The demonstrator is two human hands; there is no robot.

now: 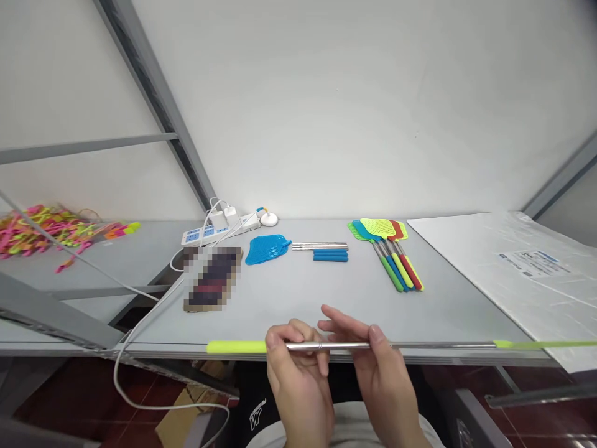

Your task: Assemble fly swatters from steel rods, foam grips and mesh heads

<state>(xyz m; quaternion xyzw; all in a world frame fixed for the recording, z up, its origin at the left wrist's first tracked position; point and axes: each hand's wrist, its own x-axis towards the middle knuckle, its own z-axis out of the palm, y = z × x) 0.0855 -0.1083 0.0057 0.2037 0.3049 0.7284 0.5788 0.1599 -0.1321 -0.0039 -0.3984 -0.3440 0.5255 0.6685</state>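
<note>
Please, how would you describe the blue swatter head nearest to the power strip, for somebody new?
On the grey table, find the white power strip. Near its right end lies the blue swatter head. It is broad and flat, unlike the thin silver rods and narrow blue handles to its right.

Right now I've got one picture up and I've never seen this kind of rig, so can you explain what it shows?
There's no machine here: a head-worn camera looks forward and down at its wearer's work. The bare left hand holds a fly swatter near its yellow-green handle; the right hand holds its metal shaft. On the grey tabletop lie a blue swatter head, metal rods, blue tubes, a bunch of multicoloured fly swatters and a power strip.
</note>
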